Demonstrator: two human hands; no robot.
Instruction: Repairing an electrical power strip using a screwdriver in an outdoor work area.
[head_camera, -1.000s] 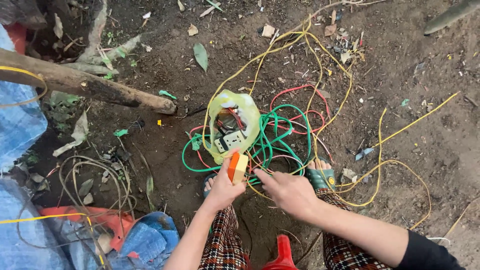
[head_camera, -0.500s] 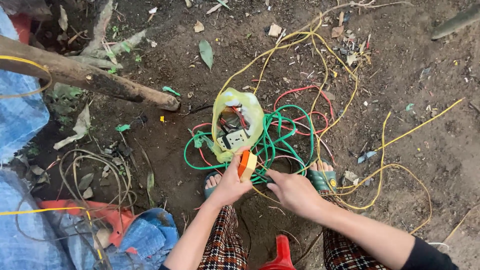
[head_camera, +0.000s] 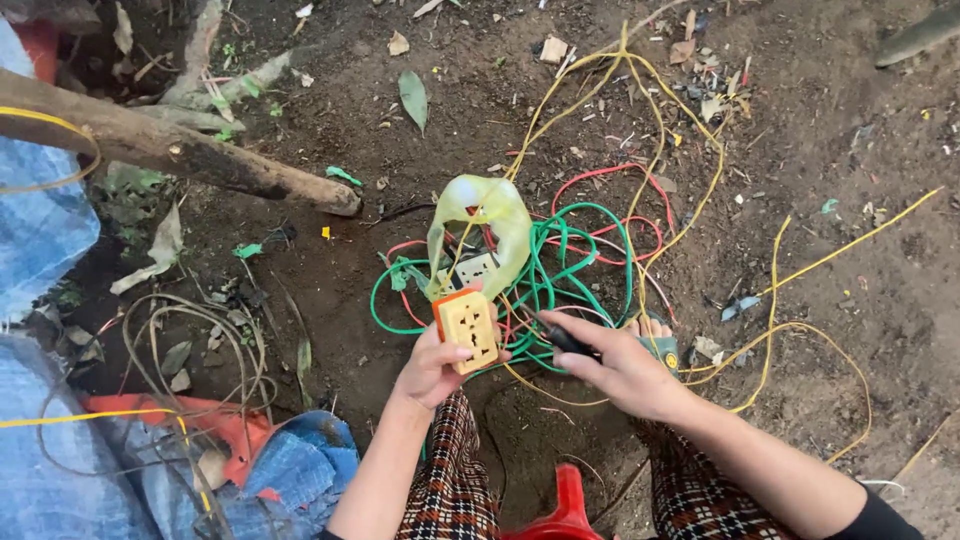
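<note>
Red plastic bit (head_camera: 568, 505): right at the near edge between the knees, looks like part of a stool or a can, can't tell which.
Checked trousers (head_camera: 455, 475): both legs in a black, red and white check, person squatting on bare dirt.
Left hand (head_camera: 432, 368): grip wrapped around the yellow socket box (head_camera: 467, 328), thumb across its face, holding it up off the ground and tilted a bit.
Socket box: yellow front with an orange rim, several plug holes showing, sits just near of the wire pile.
Right hand (head_camera: 622, 372): fingers closed on a dark tool handle (head_camera: 562, 337) that points left toward the box; can't make out the tip.
Foot (head_camera: 652, 338): toes in a greenish sandal, just far of the right hand.
Green wire (head_camera: 560, 268): loose coils on the ground right behind the box, tangled with red wire (head_camera: 612, 178) loops.
Yellowish plastic bag (head_camera: 482, 222): lying over a white socket plate (head_camera: 474, 270), in the middle of the tangle.
Yellow wire (head_camera: 778, 322): long thin strands running off to the far side and the right across the dirt.
Log (head_camera: 190, 155): far left, lying at an angle, one end near the pile.
Blue tarp (head_camera: 40, 240): left edge, with an orange piece and grey cable loops (head_camera: 195, 345) near it.
Ground: brown soil with dry leaves and scraps scattered about.
</note>
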